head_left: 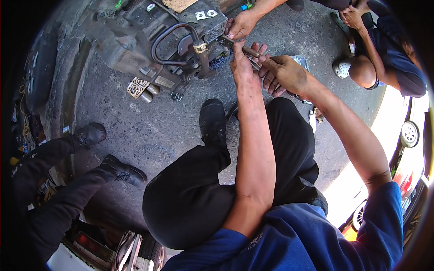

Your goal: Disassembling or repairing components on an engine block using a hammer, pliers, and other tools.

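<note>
My left hand [242, 67] is closed around a dark metal bar [250, 51], its fingers showing beyond the bar. The bar's far end reaches the side of a greasy metal housing [126, 52]. My right hand [289, 77] is just right of the left, thumb near the bar's near end and fingers curled. A slim shiny metal piece [254, 64] shows between my hands; what exactly the right fingers grip is hidden. Another person's hand [242, 25] touches the housing side near the bar's far end. A dark curved tube [156, 47] rises from the housing.
A metal block with channels [138, 87] lies on the rough floor [149, 122], left of my shoe [212, 119]. Another person's boots [124, 171] stand at the left. A crouching person [384, 54] is at the upper right. Parked cars [409, 176] line the right edge.
</note>
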### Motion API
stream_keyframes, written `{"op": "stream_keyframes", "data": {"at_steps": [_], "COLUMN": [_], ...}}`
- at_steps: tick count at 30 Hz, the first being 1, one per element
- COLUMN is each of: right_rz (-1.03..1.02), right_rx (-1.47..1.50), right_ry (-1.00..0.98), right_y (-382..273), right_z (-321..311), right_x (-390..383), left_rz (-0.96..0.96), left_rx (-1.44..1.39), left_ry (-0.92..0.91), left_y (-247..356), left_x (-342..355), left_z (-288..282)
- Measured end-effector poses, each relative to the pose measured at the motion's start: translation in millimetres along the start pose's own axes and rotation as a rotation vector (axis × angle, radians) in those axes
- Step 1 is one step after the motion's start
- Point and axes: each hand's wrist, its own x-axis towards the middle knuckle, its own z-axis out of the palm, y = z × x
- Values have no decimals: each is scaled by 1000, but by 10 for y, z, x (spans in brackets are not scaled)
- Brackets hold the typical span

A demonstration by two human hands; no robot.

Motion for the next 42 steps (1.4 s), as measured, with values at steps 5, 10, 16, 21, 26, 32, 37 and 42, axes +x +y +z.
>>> {"op": "stream_keyframes", "data": {"at_steps": [5, 10, 16, 21, 26, 32, 37, 42], "right_rz": [34, -74, -569, -608, -672, -597, -702, -761], "right_rx": [411, 93, -943, -1164, -1104, -1114, -1405, -1368], "right_ry": [-78, 41, 383, 424, 380, 369, 433, 437], "right_y": [-4, 18, 70, 119, 86, 74, 120, 135], "right_z": [-23, -39, 12, 64, 37, 26, 33, 36], "right_x": [4, 66, 72, 40, 38, 12, 6, -17], "left_rz": [-56, -7, 17, 54, 19, 15, 31, 18], "left_rx": [-21, 7, -48, -81, -45, 53, 102, 121], "left_ry": [12, -31, -32, -27, 5, 27, 23, 27], "left_y": [-6, -8, -50, -68, -67, -63, -57, -68], "left_x": [9, 16, 62, 64, 18, -25, -66, -53], "left_z": [-16, -54, -68, -65, -60, -22, -28, -61]}}
